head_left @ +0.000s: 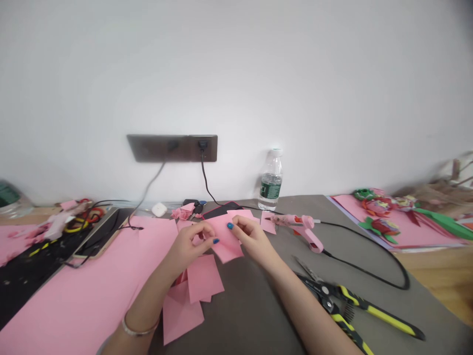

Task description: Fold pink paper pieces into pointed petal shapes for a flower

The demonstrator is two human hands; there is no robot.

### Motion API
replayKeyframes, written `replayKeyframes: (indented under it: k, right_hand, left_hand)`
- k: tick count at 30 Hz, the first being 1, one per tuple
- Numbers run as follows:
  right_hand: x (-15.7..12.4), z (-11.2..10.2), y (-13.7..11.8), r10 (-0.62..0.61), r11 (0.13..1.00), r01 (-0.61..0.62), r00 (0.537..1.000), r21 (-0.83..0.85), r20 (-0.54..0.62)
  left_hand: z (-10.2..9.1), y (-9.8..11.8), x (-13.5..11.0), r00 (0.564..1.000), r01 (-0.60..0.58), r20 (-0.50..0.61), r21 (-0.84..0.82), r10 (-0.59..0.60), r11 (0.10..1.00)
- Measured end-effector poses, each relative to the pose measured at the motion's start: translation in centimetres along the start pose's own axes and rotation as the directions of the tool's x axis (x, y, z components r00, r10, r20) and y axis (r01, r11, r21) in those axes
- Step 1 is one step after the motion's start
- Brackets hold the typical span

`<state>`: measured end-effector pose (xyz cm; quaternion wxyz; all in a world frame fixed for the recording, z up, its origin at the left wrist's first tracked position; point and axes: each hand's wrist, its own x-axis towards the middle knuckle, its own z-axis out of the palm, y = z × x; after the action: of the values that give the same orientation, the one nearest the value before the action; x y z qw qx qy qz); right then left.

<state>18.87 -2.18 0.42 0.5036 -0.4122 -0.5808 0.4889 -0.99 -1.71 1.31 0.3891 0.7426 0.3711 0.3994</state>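
My left hand and my right hand both pinch one pink paper square above the grey table. The left thumb presses its left edge, the right thumb and fingers grip its upper right. Under my left wrist lie several more pink squares. A large pink sheet covers the table to the left.
A pink glue gun with a black cord lies to the right. Yellow-and-black cutters sit near the front right. A water bottle stands by the wall. Paper flowers rest on a pink sheet far right. Cables and clutter lie left.
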Motion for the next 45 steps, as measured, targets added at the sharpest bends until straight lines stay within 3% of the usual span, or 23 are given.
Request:
replayKeyframes:
  k: [6, 13, 18, 21, 24, 27, 30, 35, 40, 43, 45]
  right_hand:
    - [-0.2, 0.4, -0.2, -0.019, 1.000, 0.019, 0.999, 0.012, 0.041]
    - [0.1, 0.7, 0.7, -0.141, 0.987, 0.144, 0.989, 0.077, -0.045]
    - [0.3, 0.4, 1.6, -0.206, 0.976, 0.212, 0.973, 0.056, -0.103]
    - [0.3, 0.2, 1.6, -0.237, 0.969, 0.244, 0.960, 0.027, -0.150]
    - [0.1, 0.2, 1.4, -0.285, 0.957, 0.288, 0.938, -0.010, -0.200]
    - [-0.1, 0.4, 1.3, -0.269, 0.960, 0.277, 0.951, 0.032, -0.155]
    - [-0.3, 0.6, 1.2, -0.233, 0.968, 0.242, 0.966, 0.069, -0.111]
    - [-0.6, 0.8, 0.5, -0.262, 0.947, 0.264, 0.965, -0.182, 0.035]
    - [-0.8, 0.4, -0.5, -0.289, 0.877, 0.296, 0.954, -0.379, 0.077]
    - [-0.6, -1.1, -0.8, -0.312, 0.852, 0.287, 0.950, -0.439, 0.016]
    - [-0.4, -2.4, -1.0, -0.303, 0.863, 0.231, 0.948, -0.449, -0.094]
  left_hand:
    - [0.6, -0.5, 0.0, 0.984, 0.122, -0.116, -0.106, -0.134, 0.987]
    - [0.6, -0.9, 0.2, 0.950, 0.022, -0.301, -0.195, -0.081, 0.981]
    - [0.4, -0.9, 0.3, 0.942, -0.025, -0.335, -0.174, -0.035, 0.984]
    - [0.3, -0.8, 0.3, 0.945, -0.051, -0.327, -0.163, -0.005, 0.985]
    - [0.3, -0.6, 0.3, 0.958, -0.080, -0.279, -0.047, 0.064, 0.996]
    - [0.4, -0.5, 0.2, 0.977, -0.109, -0.175, 0.084, 0.122, 0.991]
    - [0.6, -0.5, 0.0, 0.986, -0.098, -0.123, 0.097, 0.109, 0.990]
    - [0.8, -0.7, -0.2, 0.994, -0.075, -0.070, 0.151, 0.087, 0.986]
    - [0.6, -0.5, -0.2, 0.994, -0.095, -0.031, 0.167, 0.101, 0.981]
    - [0.2, -0.2, -0.2, 0.995, -0.086, -0.032, 0.181, 0.093, 0.980]
    - [-0.1, -0.1, -0.2, 0.995, -0.074, -0.059, 0.169, 0.085, 0.983]
